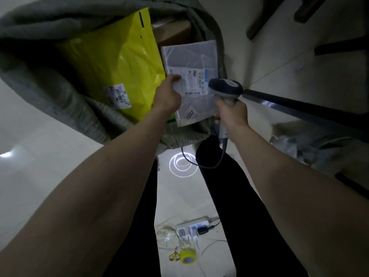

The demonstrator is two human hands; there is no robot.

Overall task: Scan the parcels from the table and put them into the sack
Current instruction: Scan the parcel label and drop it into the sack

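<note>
Grey-white poly mailer (191,76) — the parcel in hand. Flat, held over the sack mouth, label side up; white shipping label w/ barcode (192,93) near its middle, a "7002" sticker (190,115) at the near end. Far end overlaps the sack interior; near end hangs over the sack's front rim.

Left hand (168,94) — pinches the mailer's left edge, thumb on top by the label, other fingers underneath (not visible).

Right hand (231,114) — fingers wrapped round the grip of the scanner (225,87); dark head sits just beside the mailer's right edge, apparently over the label. Scan beam not visible; trigger finger can't be made out.

Scanner cable (201,164) — drops from the handle, loops over the floor between the legs.

Sack (40,47) — grey-green woven, mouth open. Inside: yellow poly parcel (119,62) w/ own label, brown carton (173,31) behind it.

Table (299,105) — dark edge at right; grey wrapped items (295,140) near it, blurred, likely more parcels.

Floor, near — power strip (193,226) w/ plugs, yellow tape roll (188,256), scissors (173,255).

Step, est.: scan or just-after-scan, parcel poised for drop. Next move, est.: confirm barcode read, then left hand loosens pinch so mailer slides in beside yellow parcel; keep scanner + cable clear of mouth.
</note>
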